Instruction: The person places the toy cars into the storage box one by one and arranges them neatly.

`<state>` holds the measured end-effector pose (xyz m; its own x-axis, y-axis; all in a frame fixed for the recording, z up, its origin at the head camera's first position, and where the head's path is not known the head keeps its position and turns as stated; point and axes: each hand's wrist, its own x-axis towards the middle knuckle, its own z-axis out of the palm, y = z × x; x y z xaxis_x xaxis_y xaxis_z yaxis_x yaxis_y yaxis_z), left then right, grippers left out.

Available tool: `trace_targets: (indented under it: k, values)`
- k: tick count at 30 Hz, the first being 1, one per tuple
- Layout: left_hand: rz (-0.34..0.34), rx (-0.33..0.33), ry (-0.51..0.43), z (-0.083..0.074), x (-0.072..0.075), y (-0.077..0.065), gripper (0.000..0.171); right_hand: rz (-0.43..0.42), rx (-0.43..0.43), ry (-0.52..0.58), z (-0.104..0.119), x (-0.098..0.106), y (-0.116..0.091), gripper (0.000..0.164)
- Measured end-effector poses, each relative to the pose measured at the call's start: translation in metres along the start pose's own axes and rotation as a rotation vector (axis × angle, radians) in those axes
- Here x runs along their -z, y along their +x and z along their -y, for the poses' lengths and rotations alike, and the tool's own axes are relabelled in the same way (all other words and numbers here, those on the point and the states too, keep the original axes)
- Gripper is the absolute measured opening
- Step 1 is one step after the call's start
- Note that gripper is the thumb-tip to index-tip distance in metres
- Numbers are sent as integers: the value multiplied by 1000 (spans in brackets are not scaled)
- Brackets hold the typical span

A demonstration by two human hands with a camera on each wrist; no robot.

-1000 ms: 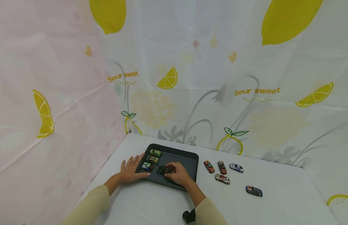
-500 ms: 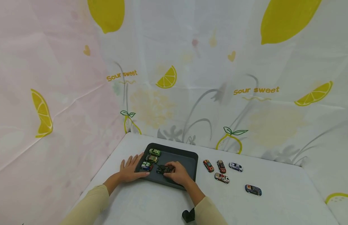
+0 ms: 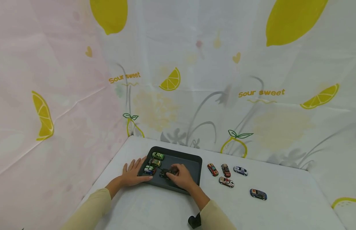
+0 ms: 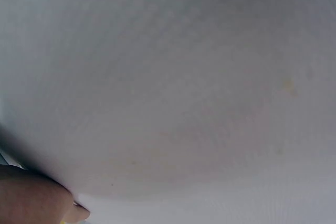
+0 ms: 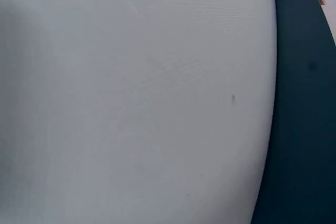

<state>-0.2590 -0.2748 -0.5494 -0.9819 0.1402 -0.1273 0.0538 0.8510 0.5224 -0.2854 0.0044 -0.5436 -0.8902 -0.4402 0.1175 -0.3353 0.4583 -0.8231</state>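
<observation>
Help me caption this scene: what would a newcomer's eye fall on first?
Likely the big yellow lemons on the backdrop, high at left and right. Next, the dark tray below, with three cars along its left side and a dark car in the right grip. Five more cars lie on the table to the tray's right.

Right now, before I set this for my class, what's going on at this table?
A person is handling toy cars with bare hands. The right hand has a dark toy car in its grip, inside the dark tray; whether the car touches the tray floor is hard to tell. The left hand is spread at the tray's left side. Three other toy cars lie along that side of the tray, and five more sit on the white table to its right.
</observation>
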Motion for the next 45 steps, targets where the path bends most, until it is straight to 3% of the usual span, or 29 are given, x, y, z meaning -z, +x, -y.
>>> trace_targets:
  k: [5,13,25,37,45]
  values:
    - [10,-14,19,0,-1,1,107,-94,33,-80,2,5,-2,57]
    - [12,-33,-26,-4,7,-3,107,-186,191,-399,1,30,-6,79]
    - [33,1,-13,-4,7,-1,109,-260,224,-675,-24,87,-25,79]
    - [14,-38,-12,3,0,6,108,-378,25,-838,-72,158,-82,78]
    - [-12,-49,-22,3,-5,3,106,-367,-84,-867,-100,181,-117,82]
